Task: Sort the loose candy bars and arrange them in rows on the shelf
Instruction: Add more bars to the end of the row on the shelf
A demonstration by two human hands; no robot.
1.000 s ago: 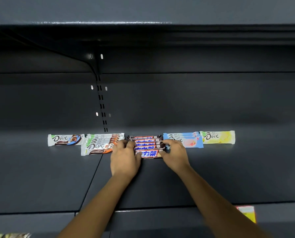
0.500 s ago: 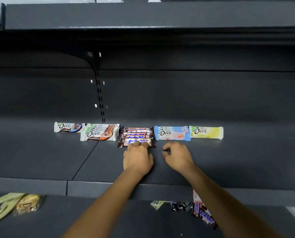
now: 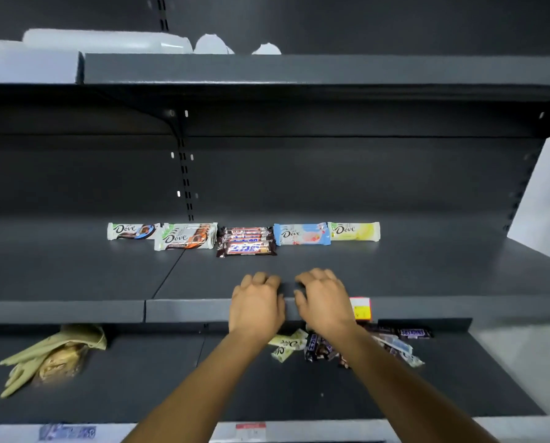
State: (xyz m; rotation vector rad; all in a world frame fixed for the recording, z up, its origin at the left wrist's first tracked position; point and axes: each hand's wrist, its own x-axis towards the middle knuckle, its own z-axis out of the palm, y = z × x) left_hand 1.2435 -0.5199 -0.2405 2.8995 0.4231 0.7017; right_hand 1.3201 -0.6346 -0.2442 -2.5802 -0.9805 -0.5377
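Note:
On the dark grey shelf [image 3: 75,276] lie sorted candy bars side by side: a white Dove bar [image 3: 132,231], a stack of white-and-orange Dove bars [image 3: 185,238], a stack of brown Snickers bars [image 3: 246,243], blue Dove bars [image 3: 301,234] and a yellow Dove bar [image 3: 355,231]. My left hand [image 3: 257,303] and my right hand [image 3: 323,300] hover over the shelf's front edge with fingers loosely curled, holding nothing. Below them, on the lower shelf, a pile of loose candy bars [image 3: 318,346] lies partly hidden by my wrists.
Pale rubber gloves and a clear bag [image 3: 53,356] lie at the left of the lower shelf [image 3: 139,378]. A red-and-yellow price tag [image 3: 361,308] sticks to the shelf's front rail. White plastic items [image 3: 107,41] rest on the top shelf. A white wall stands at right.
Both hands have left the Snickers stack and drawn back toward the shelf's front edge. The view has tilted down, and the lower shelf with the loose bars shows.

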